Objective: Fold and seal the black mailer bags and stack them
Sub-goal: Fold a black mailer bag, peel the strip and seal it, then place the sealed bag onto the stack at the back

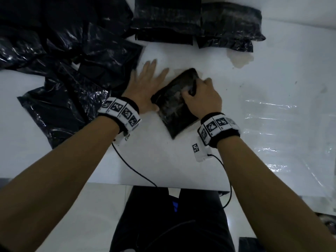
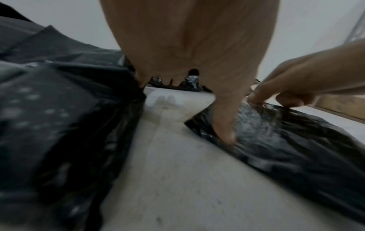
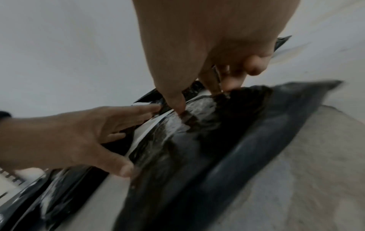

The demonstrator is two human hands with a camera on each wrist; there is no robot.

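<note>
Black plastic mailer under two bare hands on a white surface.

Nearest, at lower centre of the head view, dark trousers [image 1: 171,220] show below the surface [image 1: 272,99] edge, and both forearms reach up the frame, each wrist in a marker-printed band [image 1: 119,113]. At centre the right hand [image 1: 201,98] curls its grip, fingertips pinching the top layer of the folded mailer bag [image 1: 174,106], which lies flat and tilted, glossy and creased. The left hand [image 1: 145,84] lies spread and flat, fingers straight on the surface, thumb touching the bag's left edge. Further, at upper left, a loose heap of unfolded black bags [image 1: 60,57] spreads; at top centre, stacked folded bags [image 1: 196,22] sit beside a brownish stain [image 1: 240,60].
</note>
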